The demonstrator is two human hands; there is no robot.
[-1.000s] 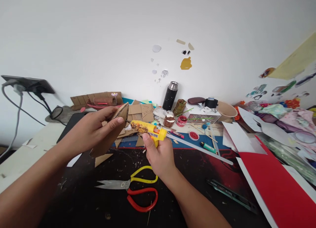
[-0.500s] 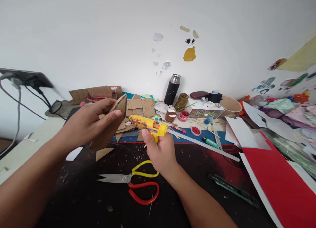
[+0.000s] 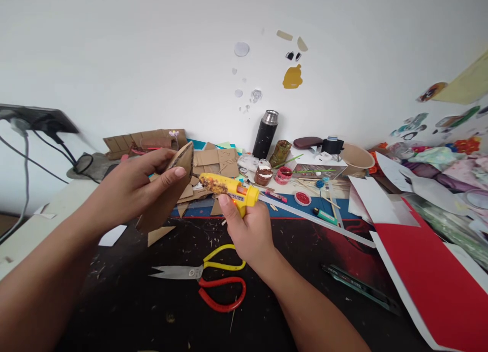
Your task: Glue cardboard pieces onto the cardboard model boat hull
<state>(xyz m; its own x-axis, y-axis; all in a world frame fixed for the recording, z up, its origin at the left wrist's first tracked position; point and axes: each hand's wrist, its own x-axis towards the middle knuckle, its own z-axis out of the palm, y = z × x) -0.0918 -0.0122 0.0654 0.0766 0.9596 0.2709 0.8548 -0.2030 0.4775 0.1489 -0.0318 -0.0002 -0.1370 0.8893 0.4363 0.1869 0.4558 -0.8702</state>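
My left hand (image 3: 147,182) grips a brown cardboard piece (image 3: 168,204) and tilts it up above the dark table, thumb on its upper face. Wrapped around a yellow glue gun (image 3: 221,184) is my right hand (image 3: 249,222). The gun's scorched nozzle points left at the edge of the cardboard; whether the tip touches it I cannot tell. A long clear glue stick (image 3: 316,219) runs out of the gun's back to the right. Below the hands, scissors (image 3: 202,276) with one yellow and one red handle lie with their blades pointing left.
A box cutter (image 3: 360,288) lies to the right, beside red paper (image 3: 434,281). Cardboard scraps (image 3: 213,161), a black flask (image 3: 266,134), small paint jars (image 3: 283,176) and a green lighter-like item (image 3: 325,216) stand or lie along the back. A power strip (image 3: 38,121) with cables is at left.
The glue gun's nozzle sits slightly higher along the cardboard edge. Both hands keep their holds, and the camera view has shifted a little.
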